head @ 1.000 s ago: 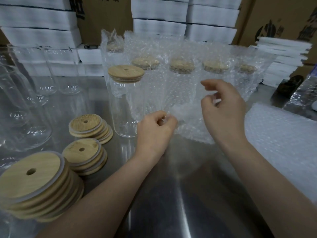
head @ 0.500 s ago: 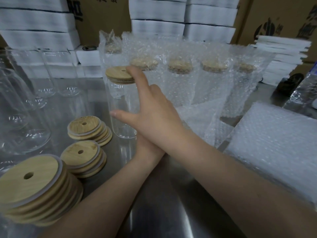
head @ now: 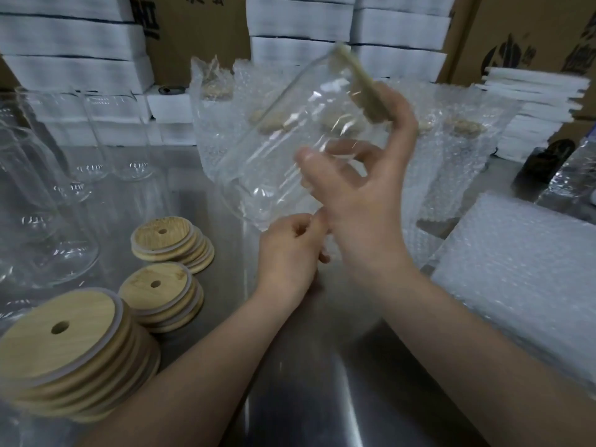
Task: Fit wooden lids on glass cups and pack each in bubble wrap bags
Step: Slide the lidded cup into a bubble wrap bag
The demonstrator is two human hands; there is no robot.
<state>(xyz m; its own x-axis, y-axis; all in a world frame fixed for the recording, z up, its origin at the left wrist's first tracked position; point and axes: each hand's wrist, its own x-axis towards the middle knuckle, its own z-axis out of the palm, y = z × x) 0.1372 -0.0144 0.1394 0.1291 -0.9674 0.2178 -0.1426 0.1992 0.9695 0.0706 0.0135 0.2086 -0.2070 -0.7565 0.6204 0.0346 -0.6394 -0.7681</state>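
One glass cup (head: 290,133), wooden lid (head: 361,85) fitted, held tilted in the air above the middle of the steel tabletop (head: 306,366), lid end up and to the right. Right hand (head: 364,201) grasps it, fingers curled round the lid end. Left hand (head: 290,250), just below the cup's base, pinches the edge of a bubble wrap bag (head: 419,243) lying on the tabletop. Three stacks of spare lids (head: 161,291) near the left edge, beside empty glass cups (head: 42,221). Row of bagged cups (head: 458,137) along the back edge. Pile of flat bags (head: 522,269) at the right edge.
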